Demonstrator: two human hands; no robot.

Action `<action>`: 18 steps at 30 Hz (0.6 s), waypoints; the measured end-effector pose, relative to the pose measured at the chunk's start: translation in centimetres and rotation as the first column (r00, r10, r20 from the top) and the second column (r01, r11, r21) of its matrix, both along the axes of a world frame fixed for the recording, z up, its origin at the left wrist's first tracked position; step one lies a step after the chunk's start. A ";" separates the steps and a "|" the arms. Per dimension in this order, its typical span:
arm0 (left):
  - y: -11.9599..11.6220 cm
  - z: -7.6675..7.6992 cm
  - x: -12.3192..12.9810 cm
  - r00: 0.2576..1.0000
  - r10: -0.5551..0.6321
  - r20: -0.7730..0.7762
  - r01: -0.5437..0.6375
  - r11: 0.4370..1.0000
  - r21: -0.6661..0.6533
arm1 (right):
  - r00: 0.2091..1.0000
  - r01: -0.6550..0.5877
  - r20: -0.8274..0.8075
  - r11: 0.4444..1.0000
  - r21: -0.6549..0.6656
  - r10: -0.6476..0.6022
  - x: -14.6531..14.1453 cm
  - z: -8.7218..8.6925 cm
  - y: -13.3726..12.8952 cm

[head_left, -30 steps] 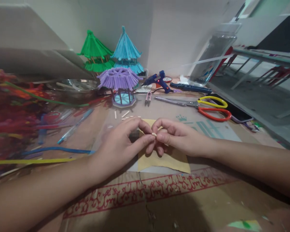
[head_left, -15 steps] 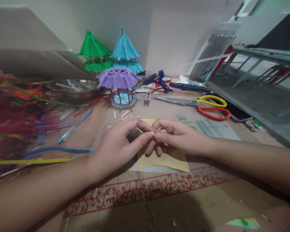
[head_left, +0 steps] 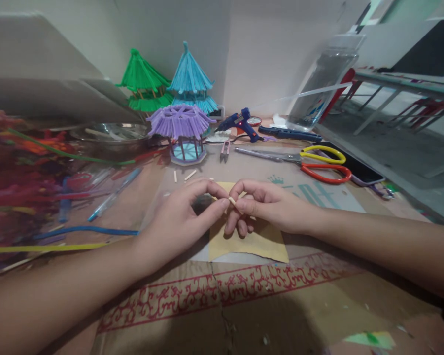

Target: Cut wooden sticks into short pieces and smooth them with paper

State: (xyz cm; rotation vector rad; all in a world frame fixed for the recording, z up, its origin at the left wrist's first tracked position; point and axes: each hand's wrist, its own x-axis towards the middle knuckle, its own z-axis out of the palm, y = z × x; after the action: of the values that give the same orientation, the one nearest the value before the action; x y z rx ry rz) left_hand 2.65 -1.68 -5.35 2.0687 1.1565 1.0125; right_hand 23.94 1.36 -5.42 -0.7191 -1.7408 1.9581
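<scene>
My left hand point(head_left: 192, 209) and my right hand point(head_left: 264, 204) meet fingertip to fingertip above a yellow sheet point(head_left: 251, 246) that looks like sandpaper. Pinched between them is a short pale wooden stick point(head_left: 232, 200), mostly covered by the fingers. The other fingers of my right hand curl underneath it. Beyond my left hand, similar cut sticks point(head_left: 190, 175) lie on the mat. Behind these stands a small pavilion point(head_left: 183, 128) with a purple pipe-cleaner roof, dark posts and a light blue floor.
Scissors point(head_left: 318, 160) with yellow and red handles, thread snips point(head_left: 225, 151), a blue glue gun point(head_left: 240, 124), a utility knife point(head_left: 290, 133) and a phone point(head_left: 355, 165) lie ahead. Green point(head_left: 142, 81) and blue point(head_left: 190, 79) pavilions stand behind. Pipe cleaners and a metal bowl point(head_left: 111, 135) are left.
The fingertips have shifted slightly, and more of the pale stick shows between them. Both hands stay over the yellow sheet; the other things have not moved.
</scene>
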 end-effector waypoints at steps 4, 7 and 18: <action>0.2 0.0 0.0 1.000 -0.006 0.004 0.006 0.999 -0.032 | 1.000 0.010 0.026 1.000 -0.011 -0.009 -0.1 0.2 -0.1; 0.3 0.0 0.0 1.000 -0.020 0.011 0.020 0.999 -0.046 | 0.999 0.003 0.042 1.000 -0.030 -0.001 -0.1 0.4 -0.1; 0.2 -0.5 -0.4 0.997 -0.064 0.048 0.069 0.992 -0.108 | 0.986 -0.016 -0.165 0.972 -0.236 -0.024 0.1 -0.3 1.2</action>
State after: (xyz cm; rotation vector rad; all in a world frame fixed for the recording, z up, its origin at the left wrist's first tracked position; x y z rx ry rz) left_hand 2.24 -1.47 -5.85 1.9758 1.0891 0.9378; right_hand 24.01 2.54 -5.69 -0.6145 -1.4233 2.1795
